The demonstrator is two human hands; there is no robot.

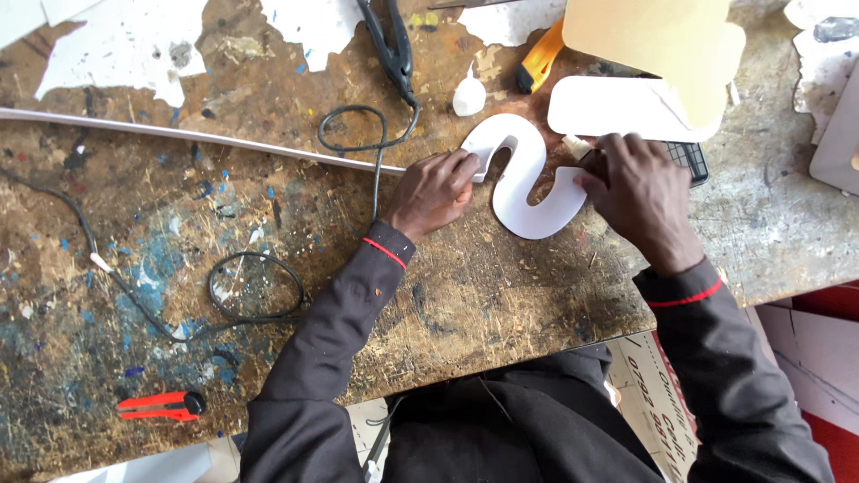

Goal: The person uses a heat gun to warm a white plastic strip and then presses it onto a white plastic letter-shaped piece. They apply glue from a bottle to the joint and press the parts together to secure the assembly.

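A white S-shaped cut-out [522,183] is laid flat on the paint-spattered wooden workbench [179,233], between the two hands. Its upper curl is pressed by the left hand [436,190], whose fingers [465,165] are curled down onto the edge of that curl; nothing is lifted, and the piece is pinned rather than gripped. Its lower tail is met by the right hand [637,192], whose fingers are bunched and closed around a small pale block [575,146] held against the tail's end; only a corner of that block is seen past the knuckles. The middle of the S is left bare between the two sets of fingertips.

Just behind the right hand a white rounded panel [608,107] is seen, overlapped by a tan cardboard sheet [662,40]. A yellow utility knife [540,58] and a small white glue bottle [469,94] are placed near the top of the S. A black cable [367,143] is looped beside the left hand, and a long white strip [179,134] is stretched across the bench. A red-handled cutter [161,405] is set well apart, near the bench's front edge.
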